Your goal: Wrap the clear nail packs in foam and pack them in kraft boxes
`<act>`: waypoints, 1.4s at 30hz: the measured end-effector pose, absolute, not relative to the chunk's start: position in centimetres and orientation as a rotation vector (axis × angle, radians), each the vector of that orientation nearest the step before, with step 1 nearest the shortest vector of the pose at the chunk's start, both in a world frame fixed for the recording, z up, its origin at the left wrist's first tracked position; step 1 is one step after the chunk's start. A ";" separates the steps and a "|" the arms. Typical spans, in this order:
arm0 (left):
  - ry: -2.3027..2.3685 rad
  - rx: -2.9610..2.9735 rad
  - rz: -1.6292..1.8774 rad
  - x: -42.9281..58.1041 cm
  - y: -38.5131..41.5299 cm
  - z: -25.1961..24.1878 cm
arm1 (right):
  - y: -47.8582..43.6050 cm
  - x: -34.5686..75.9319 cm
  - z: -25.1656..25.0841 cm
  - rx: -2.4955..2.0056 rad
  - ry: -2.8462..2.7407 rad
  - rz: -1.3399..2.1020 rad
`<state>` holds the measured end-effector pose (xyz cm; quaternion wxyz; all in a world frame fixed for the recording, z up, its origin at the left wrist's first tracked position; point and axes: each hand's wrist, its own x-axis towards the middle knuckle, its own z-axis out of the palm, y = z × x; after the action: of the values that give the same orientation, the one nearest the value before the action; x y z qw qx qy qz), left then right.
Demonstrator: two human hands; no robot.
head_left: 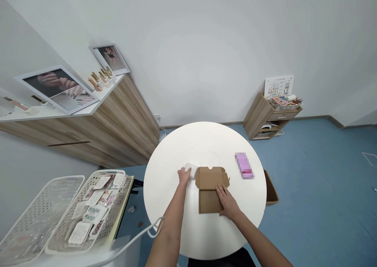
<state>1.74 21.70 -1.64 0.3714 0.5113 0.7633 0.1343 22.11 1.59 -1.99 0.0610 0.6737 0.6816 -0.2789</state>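
On a round white table (pixel 167 153) lies a brown cardboard mailer box (pixel 209 201), its lid (pixel 209 179) folded back flat with the side flaps spread. The tray part of the box looks bare inside. My left hand (pixel 183 175) is closed on the left side of a small white packet (pixel 192 170), just left of the lid; its exact kind is unclear. Lying over the right edge of the box, my right hand (pixel 228 202) has its fingers stretched toward the lid and its thumb near the lower right corner.
A blurred pink-purple item (pixel 244 165) lies at the table's right. White baskets (pixel 88 204) with packets stand at the lower left, near a white cable (pixel 132 241). A wooden cabinet (pixel 126 117) is on the left, a small shelf unit (pixel 262 115) at the back right, a carton (pixel 270 188) on the floor.
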 end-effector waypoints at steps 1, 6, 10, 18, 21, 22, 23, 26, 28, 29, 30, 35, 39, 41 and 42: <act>1.957 1.307 0.397 1.6 21.2 -1.2 | 1.6 22.1 -1.8 2.036 2.065 -0.847; 1.854 1.330 0.646 1.7 16.7 1.1 | 1.7 22.4 -1.4 2.037 2.084 -0.884; 1.578 1.395 0.789 2.7 10.9 1.8 | 1.6 22.9 -1.8 2.015 2.139 -0.887; 1.493 1.648 0.659 5.0 2.8 -0.3 | 1.2 23.8 -1.8 1.985 2.336 -0.860; 1.528 1.723 0.587 5.8 1.9 -1.1 | 1.0 23.9 -1.6 1.990 2.362 -0.853; 1.547 1.750 0.544 6.0 1.9 -1.2 | 0.9 24.0 -1.5 1.989 2.359 -0.852; 1.564 1.786 0.490 6.2 1.9 -1.3 | 0.7 24.1 -1.4 1.991 2.357 -0.849; 1.598 1.981 0.275 6.7 2.3 -1.1 | 0.0 24.6 -0.9 2.039 2.402 -0.821; 1.612 2.163 0.125 6.8 2.6 -0.7 | -0.6 24.9 -0.5 2.102 2.497 -0.792; 1.616 2.250 0.067 6.9 2.7 -0.5 | -0.9 25.1 -0.2 2.138 2.557 -0.771; 1.618 2.326 0.026 6.9 2.7 -0.4 | -1.1 25.2 0.1 2.177 2.616 -0.744; 1.572 2.477 0.105 6.1 2.6 0.2 | -1.5 26.1 1.0 2.508 2.725 -0.614; 1.746 2.144 0.457 5.2 4.8 1.0 | 0.4 27.3 1.2 3.145 2.021 -0.969; 1.868 1.772 0.561 5.0 6.9 1.5 | 2.0 28.0 1.4 3.234 1.430 -1.453; 1.869 1.589 0.556 5.0 8.0 1.8 | 3.0 28.3 1.6 3.190 1.224 -1.657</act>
<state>5.01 8.02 1.78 0.3079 0.6008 0.7070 0.2104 28.27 2.96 1.64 -0.3221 0.7953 0.3051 -0.4131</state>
